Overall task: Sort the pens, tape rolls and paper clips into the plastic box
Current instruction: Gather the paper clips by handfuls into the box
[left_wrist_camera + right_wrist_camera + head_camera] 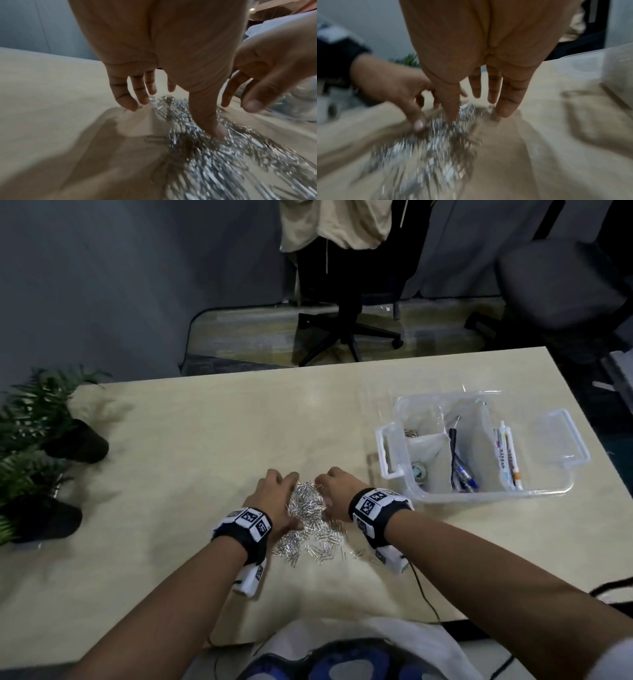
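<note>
A heap of silver paper clips (308, 518) lies on the beige table (205, 422) in front of me. My left hand (274, 498) flanks the heap on its left, fingers spread and thumb touching the clips (197, 135). My right hand (337, 493) flanks it on the right with straight fingers (505, 105) at the heap's edge (436, 135). The clear plastic box (479, 494) stands to the right. Its compartments hold pens (462, 470), markers (507, 457), a tape roll (419, 472) and a few clips (411, 433).
Two potted ferns (44, 433) stand at the table's left edge. A black cable (424, 590) runs from my right wrist towards the near edge. Office chairs (346, 302) stand beyond the far edge. Bare tabletop lies between the heap and the plants.
</note>
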